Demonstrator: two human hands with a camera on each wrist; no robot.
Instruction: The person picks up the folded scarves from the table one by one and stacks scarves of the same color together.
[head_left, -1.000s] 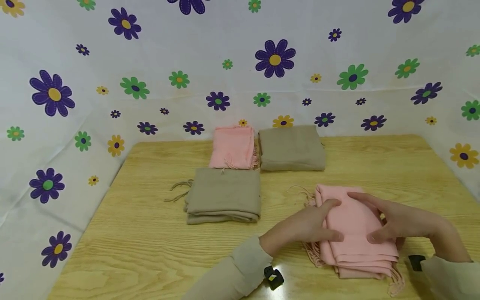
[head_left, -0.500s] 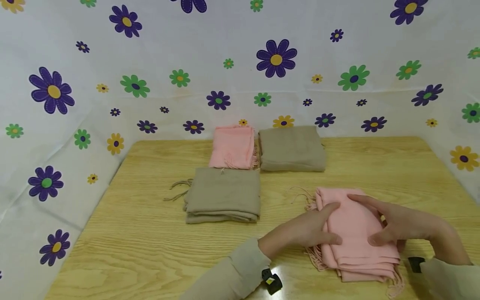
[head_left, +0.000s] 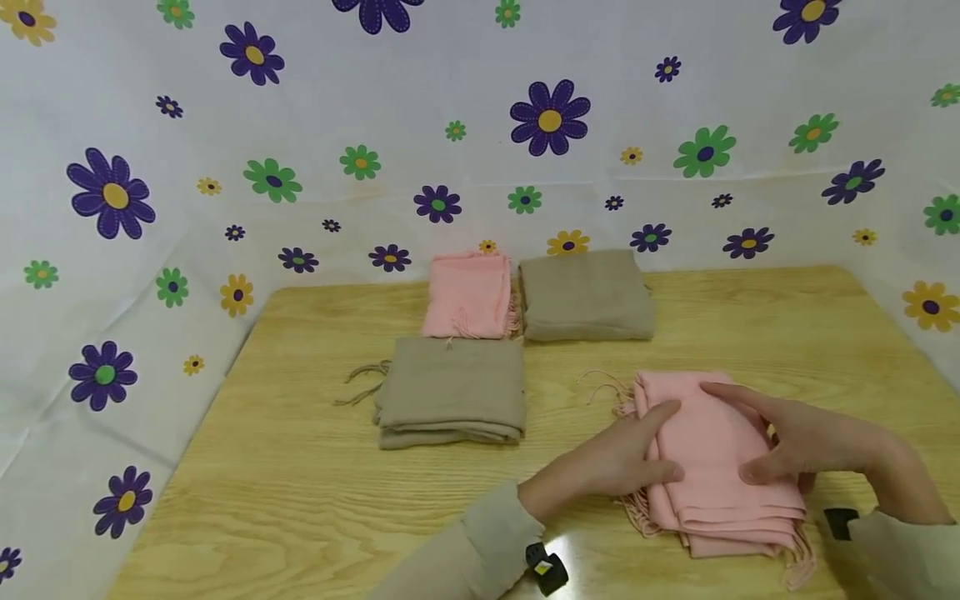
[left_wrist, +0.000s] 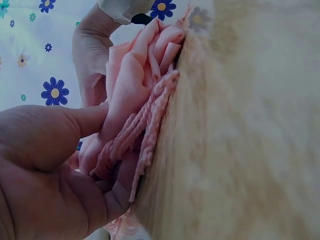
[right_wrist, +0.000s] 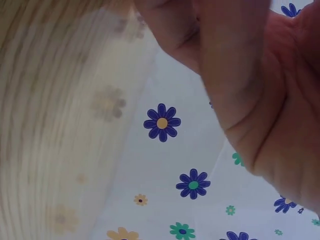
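Observation:
A folded pink scarf [head_left: 708,454] with twisted fringe lies at the right front of the table. My left hand [head_left: 618,458] grips its left edge, thumb on top. In the left wrist view, that hand's fingers [left_wrist: 120,192] curl under the fringed edge [left_wrist: 150,115]. From the opposite side my right hand [head_left: 828,437] holds the scarf, thumb on the upper layer and other fingertips partly hidden behind the folds. The right wrist view shows the curled right hand [right_wrist: 240,75] close up, with no scarf visible there.
Three more folded cloths lie farther back: a beige fringed scarf [head_left: 453,390] left of centre, a smaller pink one [head_left: 468,296] behind it, and another beige one [head_left: 587,296] beside that. The wooden table [head_left: 300,492] ends at a flower-printed white curtain [head_left: 375,83].
The head view has shifted slightly. Both hands keep their hold on the pink scarf, which stays in about the same place.

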